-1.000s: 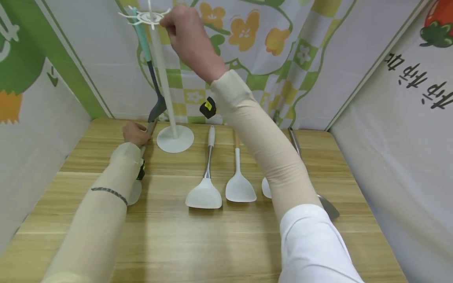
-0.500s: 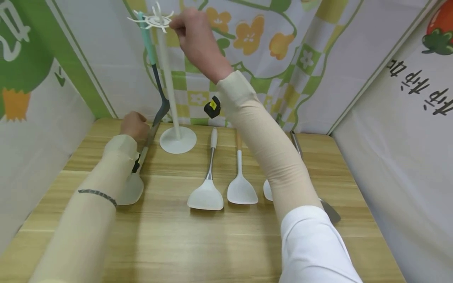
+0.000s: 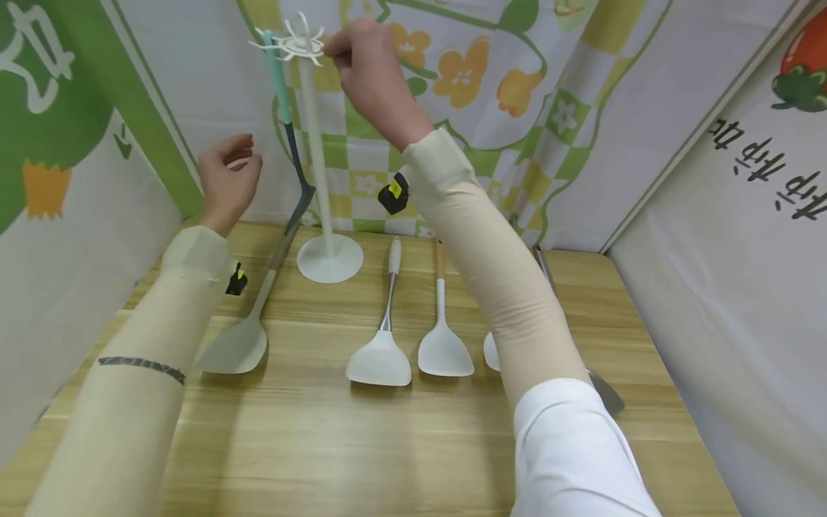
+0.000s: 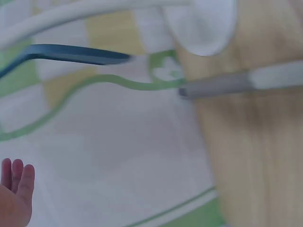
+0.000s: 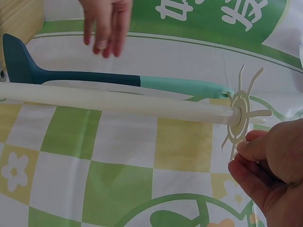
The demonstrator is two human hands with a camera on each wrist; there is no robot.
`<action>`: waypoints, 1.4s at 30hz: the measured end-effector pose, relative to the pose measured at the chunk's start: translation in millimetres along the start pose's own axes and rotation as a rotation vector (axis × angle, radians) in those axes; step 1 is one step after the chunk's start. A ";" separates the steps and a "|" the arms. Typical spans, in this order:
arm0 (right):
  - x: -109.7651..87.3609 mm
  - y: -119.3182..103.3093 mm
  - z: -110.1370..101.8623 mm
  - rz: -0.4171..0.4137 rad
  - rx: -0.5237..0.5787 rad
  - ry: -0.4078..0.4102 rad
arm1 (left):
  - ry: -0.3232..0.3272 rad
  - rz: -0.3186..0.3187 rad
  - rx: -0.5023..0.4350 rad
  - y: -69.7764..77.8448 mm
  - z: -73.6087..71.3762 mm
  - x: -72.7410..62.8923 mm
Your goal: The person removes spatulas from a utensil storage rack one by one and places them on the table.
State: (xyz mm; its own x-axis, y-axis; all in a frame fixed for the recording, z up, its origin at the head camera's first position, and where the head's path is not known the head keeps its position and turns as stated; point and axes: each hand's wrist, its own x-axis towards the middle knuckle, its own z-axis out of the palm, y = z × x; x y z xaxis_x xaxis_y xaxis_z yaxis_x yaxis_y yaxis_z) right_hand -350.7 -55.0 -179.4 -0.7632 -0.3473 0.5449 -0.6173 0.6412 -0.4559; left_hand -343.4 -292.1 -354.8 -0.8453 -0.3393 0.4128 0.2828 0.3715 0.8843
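Note:
My right hand (image 3: 377, 75) pinches one hook of the round hook rack atop a white utensil stand (image 3: 315, 151); the right wrist view shows thumb and fingertips on it. From another hook hangs a turner with a teal handle and dark blue blade (image 5: 90, 78). My left hand (image 3: 229, 179) is in the air left of the stand, fingers loosely bent, holding nothing. Below it on the table lies a turner with a pale blade and grey handle (image 3: 239, 348), untouched. The left wrist view shows only the left fingertips (image 4: 18, 182).
Right of the stand's round base lie a white turner with a steel neck (image 3: 380, 359), one with a wooden handle (image 3: 446, 350), and a steel turner (image 3: 604, 393). A white blade (image 3: 491, 352) is partly behind my right arm. A patterned cloth (image 3: 478, 136) hangs behind.
My left hand has left the grey-handled turner and risen up beside the hanging turner. My right hand stays at the rack. The head view has shifted slightly.

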 end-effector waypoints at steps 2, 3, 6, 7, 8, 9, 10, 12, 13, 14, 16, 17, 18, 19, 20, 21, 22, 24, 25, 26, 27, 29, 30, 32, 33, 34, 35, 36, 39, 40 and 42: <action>1.6 0.8 -0.4 0.007 -0.001 -0.001 | -0.028 0.022 -0.080 12.8 3.3 2.8; 2.5 1.1 -0.7 0.015 0.001 -0.004 | -0.045 0.031 -0.116 20.4 4.9 3.5; 4.4 1.7 -1.5 0.032 0.004 -0.008 | -0.090 0.069 -0.185 41.0 11.3 5.5; 4.7 1.8 -1.9 0.032 0.002 -0.008 | -0.100 0.083 -0.198 47.1 13.3 5.7; 4.9 2.0 -2.4 0.033 0.000 -0.008 | -0.108 0.092 -0.211 52.7 15.4 5.9; 5.0 2.3 -2.8 0.034 0.000 -0.008 | -0.112 0.098 -0.225 57.8 17.3 5.8; 5.0 2.6 -3.2 0.029 -0.004 -0.006 | -0.112 0.110 -0.234 61.3 19.5 6.3; 5.0 3.2 -3.8 0.016 -0.011 -0.003 | -0.109 0.124 -0.266 67.8 23.2 7.0; 4.9 3.5 -4.0 0.012 -0.012 -0.003 | -0.108 0.133 -0.282 70.2 25.1 7.4; 4.8 3.8 -4.2 0.012 -0.010 -0.004 | -0.108 0.137 -0.297 72.4 27.1 7.8; 4.6 4.6 -4.2 0.006 -0.017 -0.003 | -0.105 0.153 -0.324 75.6 31.3 9.3; 4.6 5.0 -4.3 0.007 -0.018 -0.004 | -0.107 0.156 -0.333 77.1 32.9 9.9; 4.6 5.4 -4.2 0.008 -0.019 -0.005 | -0.109 0.161 -0.337 78.5 34.3 10.3; 4.6 5.9 -4.2 0.008 -0.020 -0.006 | -0.110 0.170 -0.335 80.0 35.6 10.7; 4.8 6.3 -4.2 0.010 -0.023 -0.007 | -0.110 0.175 -0.334 81.4 36.7 11.1; 5.0 6.6 -4.3 0.009 -0.025 -0.007 | -0.111 0.178 -0.333 83.0 37.3 11.7; 5.3 6.7 -4.3 0.010 -0.028 -0.008 | -0.112 0.181 -0.327 84.5 37.9 12.2; 5.7 6.7 -4.3 0.015 -0.031 -0.012 | -0.112 0.187 -0.316 87.5 38.9 13.1; 5.9 6.7 -4.4 0.019 -0.033 -0.014 | -0.110 0.190 -0.313 88.6 39.4 13.6; 6.1 6.4 -4.4 0.023 -0.036 -0.015 | -0.103 0.191 -0.306 89.4 39.8 14.2; 6.3 6.2 -4.5 0.025 -0.037 -0.016 | -0.094 0.185 -0.306 90.2 40.3 15.0; 6.2 6.1 -4.7 0.027 -0.039 -0.020 | -0.064 0.188 -0.297 90.7 41.3 16.3; 5.8 6.1 -4.8 0.026 -0.040 -0.021 | -0.049 0.190 -0.289 90.8 41.8 16.8; 5.0 6.5 -5.1 0.027 -0.041 -0.024 | -0.023 0.196 -0.281 91.2 43.0 17.1; 4.5 6.8 -5.3 0.029 -0.039 -0.025 | -0.016 0.200 -0.280 91.6 43.6 16.8; 4.0 7.2 -5.6 0.029 -0.038 -0.026 | -0.013 0.207 -0.275 92.2 43.9 16.2; 3.8 7.6 -5.9 0.033 -0.034 -0.025 | -0.016 0.206 -0.279 93.2 44.0 15.3; 3.7 7.9 -6.3 0.037 -0.030 -0.026 | -0.024 0.202 -0.287 94.5 43.8 14.3; 3.7 9.6 -7.8 0.040 -0.023 -0.024 | -0.057 0.171 -0.334 101.8 41.8 8.8; 3.9 10.4 -8.7 0.037 -0.022 -0.023 | -0.068 0.154 -0.355 104.6 40.9 6.7; 4.3 11.9 -9.8 0.030 -0.026 -0.022 | -0.089 0.131 -0.384 109.2 39.3 3.3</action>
State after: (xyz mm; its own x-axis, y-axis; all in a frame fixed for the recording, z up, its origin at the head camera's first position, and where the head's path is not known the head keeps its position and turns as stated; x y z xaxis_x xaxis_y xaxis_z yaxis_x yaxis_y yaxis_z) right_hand -359.5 -42.2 -175.6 -0.7856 -0.3420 0.5156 -0.5888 0.6693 -0.4531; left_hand -333.0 -218.7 -265.4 -0.8221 -0.2281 0.5217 0.5249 0.0511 0.8496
